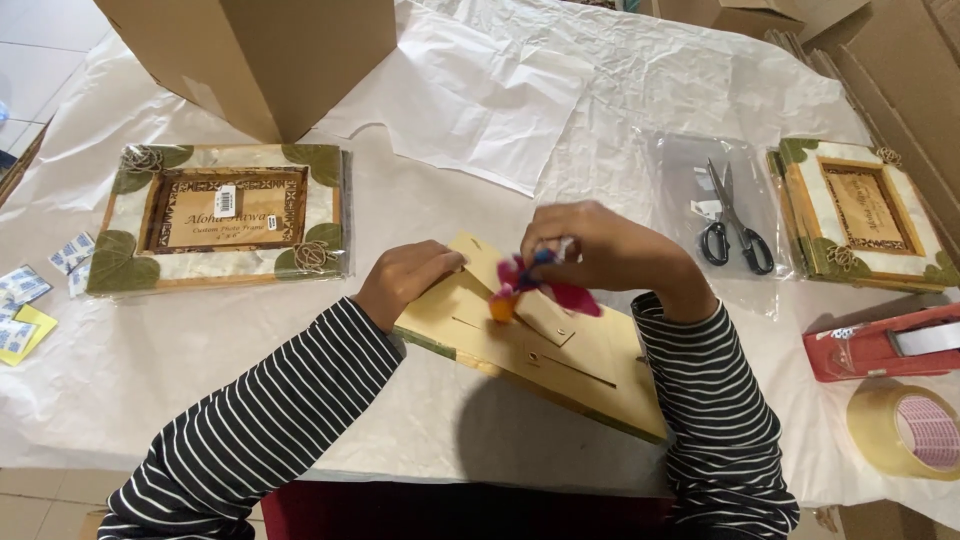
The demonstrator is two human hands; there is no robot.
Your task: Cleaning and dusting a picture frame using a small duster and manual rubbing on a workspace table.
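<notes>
A pale yellow wooden picture frame lying back side up [560,365] sits tilted at the centre of the paper-covered table [200,350], its near corner lifted toward six o'clock. The left hand [405,280] rests on the frame's upper left edge at about nine o'clock from its centre, fingers curled loosely over the rim, pressing rather than gripping. The right hand [610,248] hovers over the frame's top at about twelve o'clock, fingers pinched closed around a small bunch of pink and orange artificial flower pieces [535,285], which hang down and touch the backing board; a bit of blue shows among them, though what it is cannot be told. Both arms wear black-and-white striped sleeves.

At ten o'clock from the frame lies a plastic-wrapped decorative frame with green leaf corners [225,215], face up. Beyond it, at eleven o'clock, stands a brown cardboard box [265,55]. At two o'clock black-handled scissors [735,225] lie on a clear plastic sleeve, with another leaf-trimmed frame [865,215] just beside them to the right. At three o'clock is a red tape dispenser [880,345], and near four o'clock a roll of clear packing tape [905,430]. Small blue-and-white packets [30,295] lie well apart at nine o'clock
</notes>
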